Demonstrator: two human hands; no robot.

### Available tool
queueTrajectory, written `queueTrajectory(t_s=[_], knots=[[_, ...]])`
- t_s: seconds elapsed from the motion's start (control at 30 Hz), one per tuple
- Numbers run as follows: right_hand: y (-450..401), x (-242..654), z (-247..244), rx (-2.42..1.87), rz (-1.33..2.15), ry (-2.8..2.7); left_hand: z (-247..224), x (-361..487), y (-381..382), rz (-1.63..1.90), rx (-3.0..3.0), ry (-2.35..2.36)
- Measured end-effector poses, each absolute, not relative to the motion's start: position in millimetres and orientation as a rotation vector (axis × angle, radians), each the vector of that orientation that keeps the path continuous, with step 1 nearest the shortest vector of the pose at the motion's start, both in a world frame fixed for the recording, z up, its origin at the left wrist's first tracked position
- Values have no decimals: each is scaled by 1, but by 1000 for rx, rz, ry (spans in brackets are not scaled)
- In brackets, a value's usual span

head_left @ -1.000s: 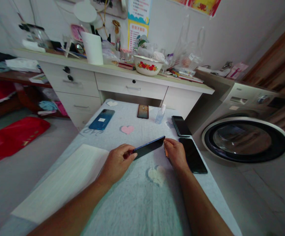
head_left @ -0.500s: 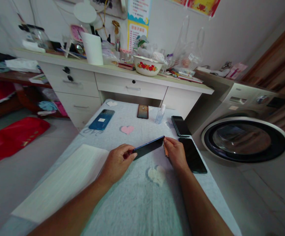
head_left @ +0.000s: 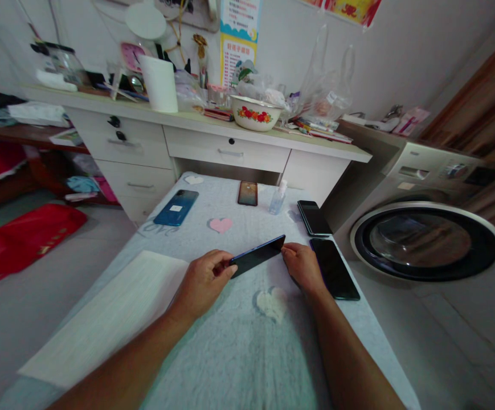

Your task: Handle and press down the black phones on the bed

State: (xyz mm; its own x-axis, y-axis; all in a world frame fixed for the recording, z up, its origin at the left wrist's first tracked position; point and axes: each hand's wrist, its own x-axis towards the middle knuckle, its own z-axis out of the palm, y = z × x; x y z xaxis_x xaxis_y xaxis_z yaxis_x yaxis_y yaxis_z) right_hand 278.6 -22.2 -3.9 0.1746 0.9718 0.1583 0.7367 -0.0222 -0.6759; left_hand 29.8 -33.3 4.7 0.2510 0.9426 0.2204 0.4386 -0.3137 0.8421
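Note:
A dark smartphone (head_left: 259, 256) with a blue edge is tilted up above the table, its dark face toward me. My left hand (head_left: 207, 276) is closed on its left end, thumb in front and fingers behind. At the phone's right end, my right hand (head_left: 302, 263) has its fingers curled in; whatever they pinch is hidden. Right of that hand lies a black tablet or large phone (head_left: 336, 269), with stacked dark phones (head_left: 314, 218) just beyond. A small clear spray bottle (head_left: 277, 198) stands farther back, near a brownish phone case (head_left: 248, 193).
A blue phone (head_left: 176, 208) with a white label lies at the table's back left. White paper or cloth (head_left: 106, 316) covers the left side of the blue-grey tablecloth (head_left: 238, 353). A washing machine (head_left: 426, 171) stands at the right, a white desk (head_left: 225, 151) behind.
My right hand has shifted slightly left and down at the phone's end, its fingers more curled. An orange strip below its fingers is out of sight now. My left hand holds still.

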Motion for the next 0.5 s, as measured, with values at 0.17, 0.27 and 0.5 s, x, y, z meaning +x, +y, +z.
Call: queueTrajectory(t_s=[0.17,0.27,0.5], knots=[[-19,280,-11,-1601,704,-1360,3,29,-32,987,1873,1258],[-17,280,-14,-1472,704,-1251,3,30,-32,990,1871,1250],[-19,278,-12,-1476,736,-1259,4,31,-33,1000,1867,1242]])
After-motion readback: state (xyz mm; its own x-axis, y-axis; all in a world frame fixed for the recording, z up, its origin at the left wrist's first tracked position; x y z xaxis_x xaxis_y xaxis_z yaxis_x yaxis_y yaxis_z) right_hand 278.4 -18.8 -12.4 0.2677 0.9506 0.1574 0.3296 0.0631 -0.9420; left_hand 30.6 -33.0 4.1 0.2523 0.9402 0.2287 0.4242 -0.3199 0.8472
